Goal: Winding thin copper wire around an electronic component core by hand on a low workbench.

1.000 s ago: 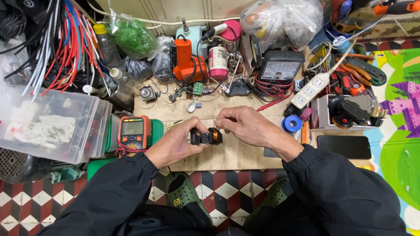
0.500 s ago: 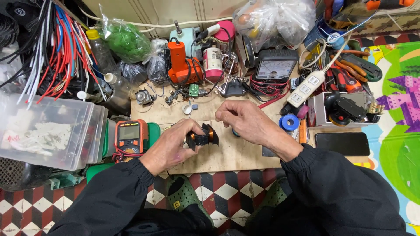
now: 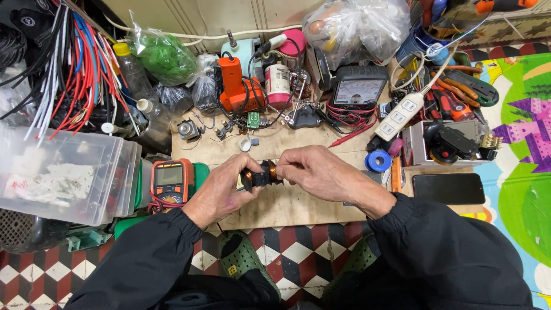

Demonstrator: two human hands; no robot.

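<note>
My left hand (image 3: 221, 192) and my right hand (image 3: 321, 172) meet over a low wooden board (image 3: 298, 204). Between them they hold a small black part wound with copper-coloured wire (image 3: 261, 175). The left fingers pinch its black left end. The right fingertips grip its right, copper end. The part is lifted a little above the board, lying roughly level. Both sleeves are black.
An orange multimeter (image 3: 170, 178) lies left of my left hand, beside a clear plastic box (image 3: 63, 178). Behind the board stand an orange tool (image 3: 235, 86), a red can (image 3: 278, 86), an analogue meter (image 3: 359, 92) and a white power strip (image 3: 402, 115). A blue tape roll (image 3: 377, 161) and dark phone (image 3: 449, 188) lie right.
The wound part has turned in my fingers and now lies level between both hands. My right hand has closed in on its right end. The view shifted slightly.
</note>
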